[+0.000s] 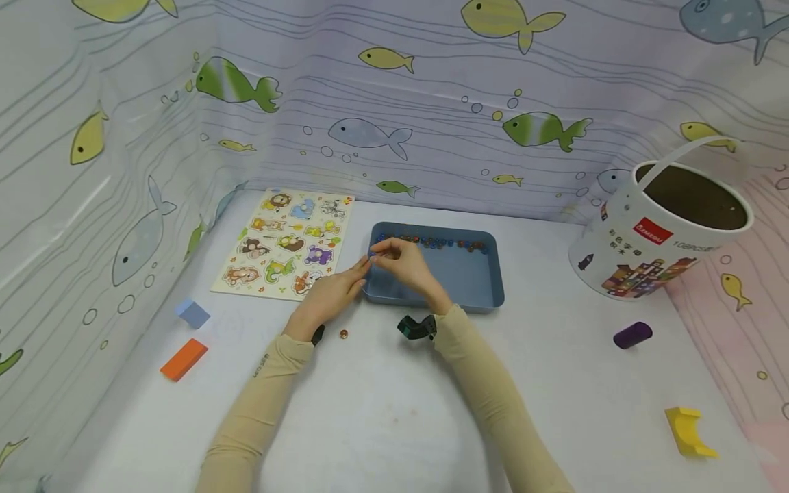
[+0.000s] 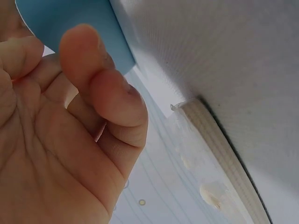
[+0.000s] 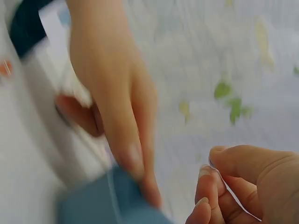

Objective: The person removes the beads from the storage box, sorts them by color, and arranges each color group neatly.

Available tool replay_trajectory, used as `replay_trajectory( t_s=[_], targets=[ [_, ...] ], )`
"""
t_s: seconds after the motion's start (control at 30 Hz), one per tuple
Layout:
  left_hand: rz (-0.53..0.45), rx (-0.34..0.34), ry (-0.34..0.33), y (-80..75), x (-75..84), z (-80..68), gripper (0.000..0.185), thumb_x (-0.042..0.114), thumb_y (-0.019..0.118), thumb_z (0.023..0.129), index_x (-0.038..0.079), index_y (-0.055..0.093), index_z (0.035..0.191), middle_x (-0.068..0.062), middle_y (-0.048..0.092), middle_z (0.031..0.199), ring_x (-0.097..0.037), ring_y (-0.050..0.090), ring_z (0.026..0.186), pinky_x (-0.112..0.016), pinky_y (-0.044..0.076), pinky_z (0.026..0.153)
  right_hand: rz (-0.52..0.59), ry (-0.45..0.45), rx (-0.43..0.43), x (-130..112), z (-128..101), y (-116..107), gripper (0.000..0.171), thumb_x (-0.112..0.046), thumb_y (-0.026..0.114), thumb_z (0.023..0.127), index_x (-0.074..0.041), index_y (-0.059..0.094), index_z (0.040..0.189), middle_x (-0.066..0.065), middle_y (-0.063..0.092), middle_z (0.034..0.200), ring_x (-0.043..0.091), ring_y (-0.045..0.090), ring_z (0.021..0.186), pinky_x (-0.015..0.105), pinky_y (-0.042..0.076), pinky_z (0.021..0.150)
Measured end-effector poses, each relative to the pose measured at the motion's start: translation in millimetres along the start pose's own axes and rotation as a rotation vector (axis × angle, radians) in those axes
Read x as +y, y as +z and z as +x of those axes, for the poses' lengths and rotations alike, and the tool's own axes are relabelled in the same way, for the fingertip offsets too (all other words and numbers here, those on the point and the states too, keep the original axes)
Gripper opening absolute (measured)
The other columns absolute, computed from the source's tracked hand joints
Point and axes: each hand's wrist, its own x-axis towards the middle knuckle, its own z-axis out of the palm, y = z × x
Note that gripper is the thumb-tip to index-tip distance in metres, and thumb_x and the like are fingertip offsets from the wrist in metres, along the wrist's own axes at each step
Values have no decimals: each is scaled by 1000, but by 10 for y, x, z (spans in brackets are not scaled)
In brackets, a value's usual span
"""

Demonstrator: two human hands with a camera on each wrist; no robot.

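Observation:
My left hand (image 1: 335, 294) reaches to the left rim of a blue tray (image 1: 474, 287), its fingertips (image 3: 135, 163) at the tray's edge. In the left wrist view its thumb (image 2: 93, 70) bends close to the curled fingers; I cannot tell whether anything lies between them. My right hand (image 1: 401, 263) hovers over the tray's left end, with thumb and fingertips (image 3: 208, 179) pinching something tiny, seemingly a small bead. A row of small coloured beads (image 1: 431, 242) lies along the tray's far wall. One loose bead (image 1: 344, 333) sits on the table below my left hand.
An animal peg puzzle board (image 1: 286, 243) lies left of the tray. At left lie a blue block (image 1: 193, 313) and an orange block (image 1: 183, 359). On the right are a white bucket (image 1: 653, 246), a purple cylinder (image 1: 632, 335) and a yellow arch block (image 1: 687, 430). Fish-print curtains wall three sides.

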Motion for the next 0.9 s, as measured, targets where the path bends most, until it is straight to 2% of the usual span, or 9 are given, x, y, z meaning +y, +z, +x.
replay_trajectory(
  t_s=[0.07, 0.13, 0.23, 0.27, 0.4, 0.5, 0.53, 0.77, 0.9],
  targets=[
    [-10, 3, -13, 4, -8, -2, 50, 28, 40, 105, 13, 31, 152, -13, 49, 146, -31, 69, 90, -43, 55, 74, 27, -18, -36, -53, -140, 70, 22, -14, 67, 91, -6, 68, 111, 12, 68, 102, 15, 63, 83, 24, 53, 72],
    [-10, -1, -15, 5, -16, -2, 50, 26, 40, 105, 12, 30, 152, -14, 49, 146, -27, 68, 78, -37, 52, 65, 12, -51, -87, -93, -279, 143, 21, -13, 68, 90, -5, 68, 109, 12, 69, 99, 12, 62, 79, 23, 52, 69],
    [-21, -12, -7, -10, -21, -5, 50, 26, 38, 106, 12, 29, 153, -9, 42, 152, -23, 62, 65, -31, 47, 58, -53, -126, -177, -120, -458, 260, 18, -12, 69, 89, -6, 69, 105, 10, 69, 95, 8, 60, 76, 20, 51, 68],
    [-18, -14, -1, -15, -20, -3, 49, 25, 38, 106, 13, 30, 152, -6, 32, 158, -21, 61, 65, -29, 46, 57, -84, -156, -205, -125, -513, 295, 17, -11, 69, 89, -6, 69, 105, 9, 69, 93, 7, 59, 74, 20, 50, 67],
    [-13, -13, 15, -18, -20, 7, 48, 28, 38, 106, 12, 33, 151, -2, 27, 160, -24, 68, 80, -32, 50, 61, -190, -258, -308, -108, -693, 432, 13, -8, 70, 87, -7, 69, 101, 7, 69, 87, 4, 56, 70, 18, 49, 65],
    [-2, -9, 18, -7, -26, 7, 48, 28, 39, 105, 12, 34, 151, -3, 28, 159, -31, 64, 113, -40, 55, 76, -232, -284, -378, -70, -811, 535, 12, -8, 70, 88, -7, 69, 100, 5, 70, 87, 3, 58, 71, 16, 49, 66],
    [0, -6, 21, -7, -28, 5, 48, 27, 39, 105, 12, 35, 151, -3, 29, 159, -33, 61, 117, -43, 55, 79, -247, -291, -396, -55, -845, 575, 12, -9, 70, 88, -8, 69, 100, 4, 71, 88, 2, 58, 72, 15, 49, 67],
    [-14, -5, 24, 3, -35, -10, 48, 28, 39, 105, 12, 34, 151, -3, 29, 159, -32, 55, 126, -46, 54, 87, -440, -367, -458, 66, -990, 840, 8, -18, 71, 88, -15, 69, 95, -8, 60, 72, -4, 48, 62, 8, 40, 61],
    [-17, -11, 22, 9, -26, -3, 49, 29, 38, 105, 12, 33, 151, -3, 27, 159, -32, 54, 127, -46, 53, 88, -502, -383, -472, 96, -1024, 879, 10, -22, 72, 88, -16, 69, 95, -10, 55, 68, -4, 44, 58, 7, 37, 60]
  ],
)
